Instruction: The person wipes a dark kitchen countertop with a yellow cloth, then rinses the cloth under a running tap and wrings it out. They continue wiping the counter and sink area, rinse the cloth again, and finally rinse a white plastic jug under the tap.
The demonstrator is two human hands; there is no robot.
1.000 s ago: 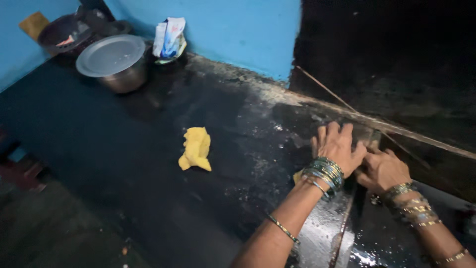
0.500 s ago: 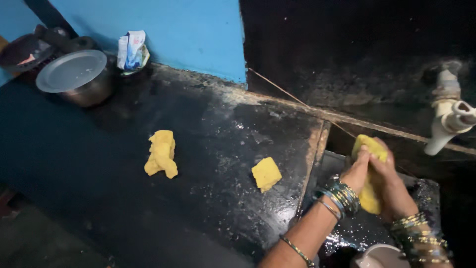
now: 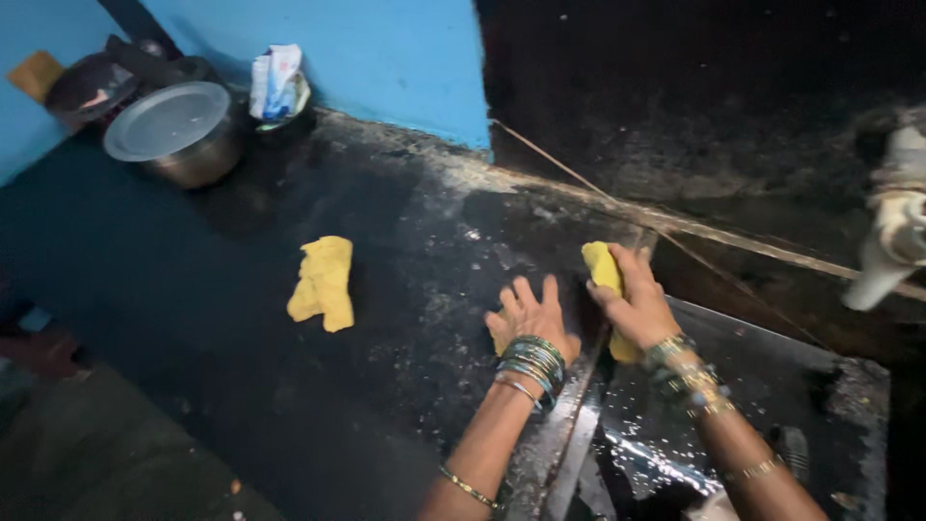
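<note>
left hand [image 3: 533,316] lies flat on the wet dark counter [image 3: 193,289], fingers spread over a yellow sponge. right hand [image 3: 639,307] grips a yellow cloth [image 3: 603,270] at the sink [image 3: 772,386] edge. further off, another cloth [image 3: 323,282], then a lidded pot [image 3: 178,130].

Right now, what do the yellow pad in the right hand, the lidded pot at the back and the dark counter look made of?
Yellow pad in the right hand: soft sponge or cloth, probably; it bends in the grip. Round lidded pot: dull grey metal, likely steel or aluminium. Dark counter: black stone or cement, apparently, with a wet speckled sheen.
</note>
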